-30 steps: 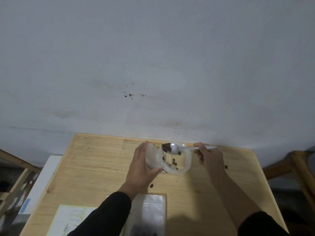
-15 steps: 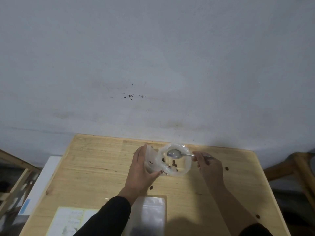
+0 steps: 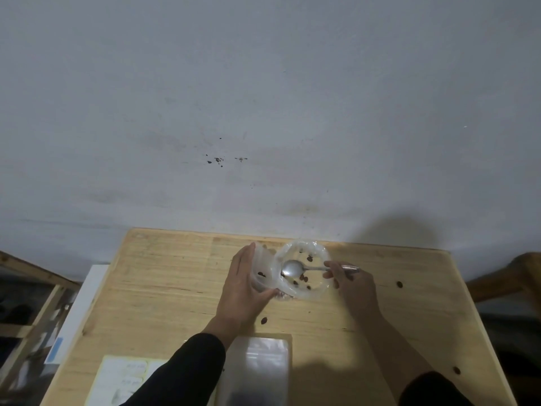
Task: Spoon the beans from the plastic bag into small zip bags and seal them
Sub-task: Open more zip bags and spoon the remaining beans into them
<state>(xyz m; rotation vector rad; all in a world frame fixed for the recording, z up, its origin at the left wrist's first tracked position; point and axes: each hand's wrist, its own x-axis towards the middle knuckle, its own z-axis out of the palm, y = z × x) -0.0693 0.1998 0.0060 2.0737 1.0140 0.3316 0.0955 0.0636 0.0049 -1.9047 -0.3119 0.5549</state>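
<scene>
spoon [image 3: 293, 268] now empty, dipped into plastic bag [image 3: 304, 272] | right hand [image 3: 349, 281] pinches handle | left hand [image 3: 244, 284] grips bag edge

L hand [image 3: 243, 291] holds plastic bag [image 3: 304, 273] open; R hand [image 3: 351, 285] pinches spoon [image 3: 295, 268] (bowl empty) inside it.

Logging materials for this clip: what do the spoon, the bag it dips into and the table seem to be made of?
Spoon: apparently polished metal; the silvery bowl reflects light.
Plastic bag: thin clear plastic film, glossy; it crumples and the beans show through.
Table: light wood with a matte finish; grain lines and board seams are visible, though a veneer cannot be ruled out.
</scene>
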